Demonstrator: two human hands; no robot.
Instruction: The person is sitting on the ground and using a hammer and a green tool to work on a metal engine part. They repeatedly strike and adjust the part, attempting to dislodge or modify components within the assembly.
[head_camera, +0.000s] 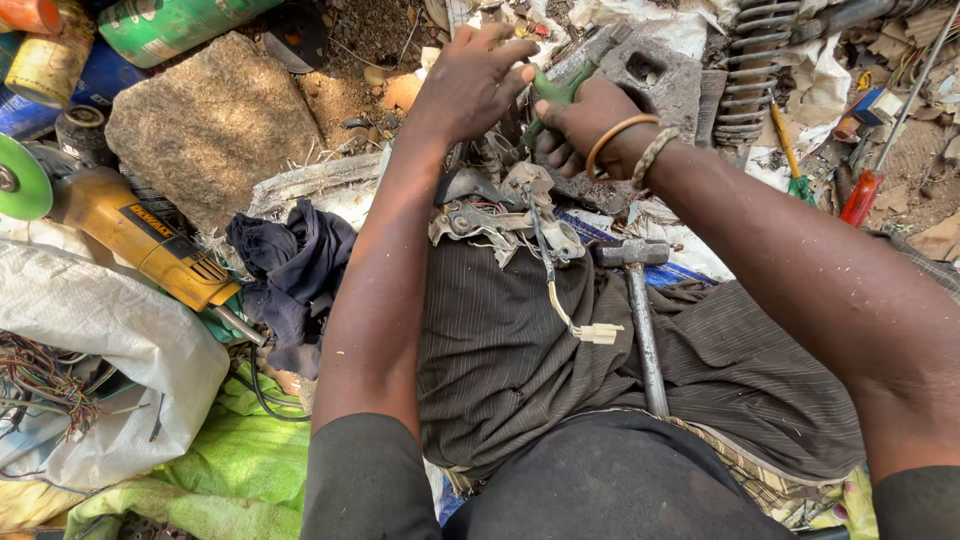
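Note:
My left hand (472, 82) reaches forward with its fingers bent over the top of a green-handled tool (553, 92), touching it. My right hand (590, 125), with bangles on the wrist, grips the same green handle from the right. Just below the hands lies a bent grey metal part (500, 215) with a wire and a white plug (598, 333) trailing onto my striped lap. A steel hammer (640, 300) rests on my lap, its head towards the hands.
A yellow angle grinder (130, 230) with a green disc lies at left beside a large stone (210, 125). A dark cloth (295, 265), a white sack (110, 340), a coil spring (755, 60) and screwdrivers (865, 190) surround me on the dirt.

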